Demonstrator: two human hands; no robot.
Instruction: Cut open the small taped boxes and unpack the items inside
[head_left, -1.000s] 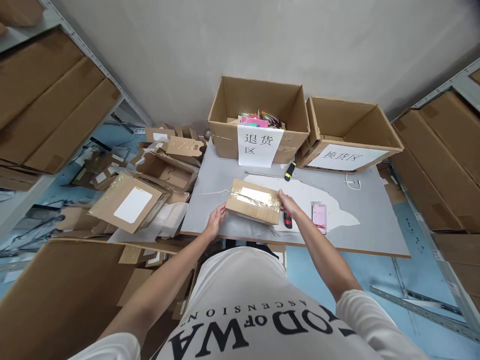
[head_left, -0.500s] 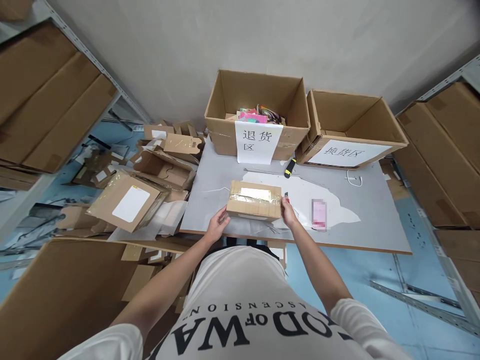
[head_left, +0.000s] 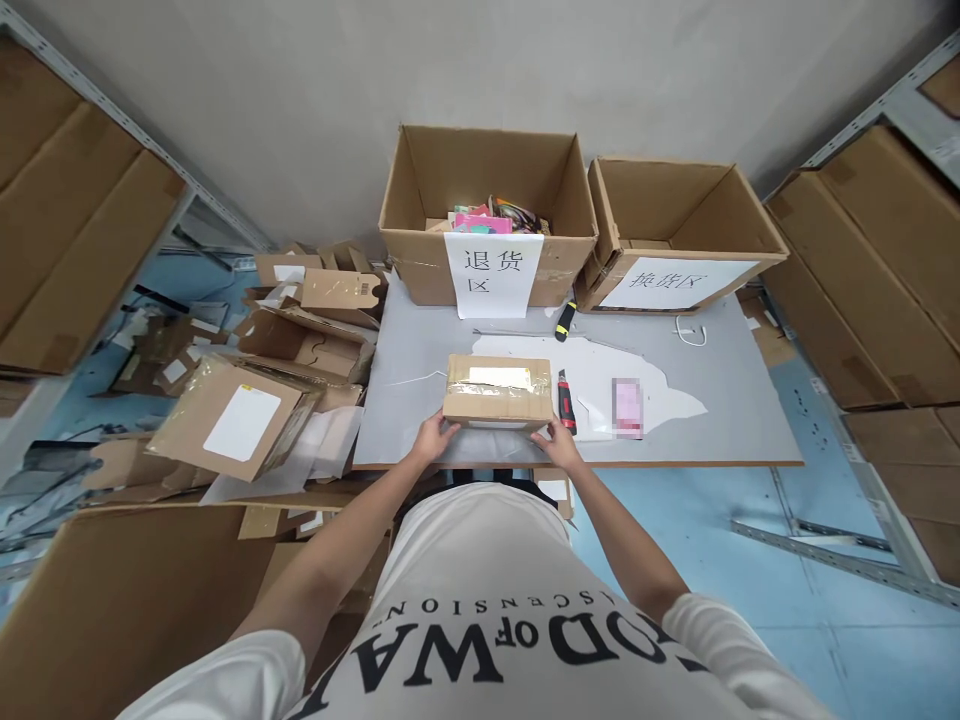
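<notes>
A small taped cardboard box [head_left: 495,408] with a white label on top lies near the front edge of the grey table [head_left: 405,340]. My left hand [head_left: 435,437] grips its near left corner, fingertips against the side. At the near right corner, my right hand [head_left: 556,443] holds the box with its fingers against the front face. Just right of the box, beside my right hand, rests a red-and-black utility knife [head_left: 566,408]. A yellow-and-black utility knife [head_left: 565,320] lies farther back. To the right is a pink, blurred rectangular item [head_left: 628,410].
Two large open cartons with paper signs stand at the back; the left carton [head_left: 416,265] holds colourful packages, and the right carton [head_left: 757,270] sits beside it. Opened boxes [head_left: 315,345] pile up on the left. Shelves of cartons [head_left: 847,270] flank both sides. White paper [head_left: 660,390] covers part of the table.
My right hand has moved from the box's right end to its near right corner, leaving the red-and-black utility knife in plain sight. The whole view has shifted slightly.
</notes>
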